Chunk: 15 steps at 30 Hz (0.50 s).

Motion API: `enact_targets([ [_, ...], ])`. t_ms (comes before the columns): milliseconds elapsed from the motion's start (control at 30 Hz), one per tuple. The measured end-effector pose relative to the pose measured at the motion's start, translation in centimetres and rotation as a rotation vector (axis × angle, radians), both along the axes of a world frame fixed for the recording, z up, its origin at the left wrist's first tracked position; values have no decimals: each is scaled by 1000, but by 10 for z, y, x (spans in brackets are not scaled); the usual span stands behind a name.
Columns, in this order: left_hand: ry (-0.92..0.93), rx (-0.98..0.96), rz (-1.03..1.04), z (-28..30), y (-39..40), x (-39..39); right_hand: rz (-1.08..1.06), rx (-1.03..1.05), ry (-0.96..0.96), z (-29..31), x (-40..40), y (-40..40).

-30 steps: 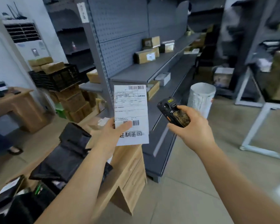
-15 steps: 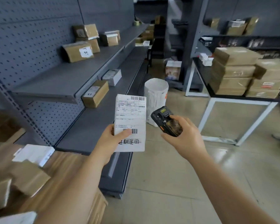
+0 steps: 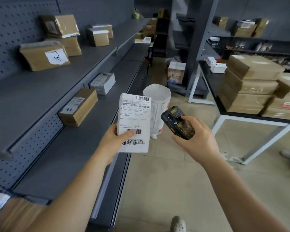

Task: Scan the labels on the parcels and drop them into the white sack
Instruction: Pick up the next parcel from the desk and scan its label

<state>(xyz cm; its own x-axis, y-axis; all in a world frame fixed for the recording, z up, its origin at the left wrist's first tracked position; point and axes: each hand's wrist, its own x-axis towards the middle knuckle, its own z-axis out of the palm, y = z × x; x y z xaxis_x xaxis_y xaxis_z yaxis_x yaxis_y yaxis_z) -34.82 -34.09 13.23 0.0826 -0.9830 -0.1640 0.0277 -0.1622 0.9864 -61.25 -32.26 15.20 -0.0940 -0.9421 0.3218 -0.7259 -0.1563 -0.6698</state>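
My left hand [image 3: 115,139] grips a flat white parcel [image 3: 134,118] upright, its thumb across the lower barcode of the shipping label that faces me. A black handheld scanner [image 3: 177,122] sits in my right hand [image 3: 196,139], fingers curled round it, its head tilted toward the parcel a short way to its left. The white sack [image 3: 157,104] stands open on the floor just beyond both hands, partly hidden behind the parcel.
Grey pegboard shelving [image 3: 57,101] runs along the left with several brown boxes [image 3: 78,107]. A white-framed table [image 3: 251,118] on the right carries stacked cardboard parcels [image 3: 251,84]. Another person's shoe [image 3: 287,154] shows at the right edge. My foot [image 3: 178,224] is below.
The view has swung right, away from the wooden desk and toward the aisle. The sack now appears closer, right behind the parcel. Both hands keep their grips.
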Motion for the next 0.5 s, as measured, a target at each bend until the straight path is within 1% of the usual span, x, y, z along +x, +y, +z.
enact_targets([
  [100, 5, 7, 36, -3, -41, -15, 28, 4, -18, -10, -13, -50],
  [200, -27, -14, 64, 2, -92, -34, 57, -17, -53, -16, -35, -108],
  [367, -41, -38, 123, 16, -188, -79, 73, -33, -67, -6, -87, -214],
  [500, -54, -54, 139, 18, -254, -121, 85, -17, -47, 0, -130, -283],
])
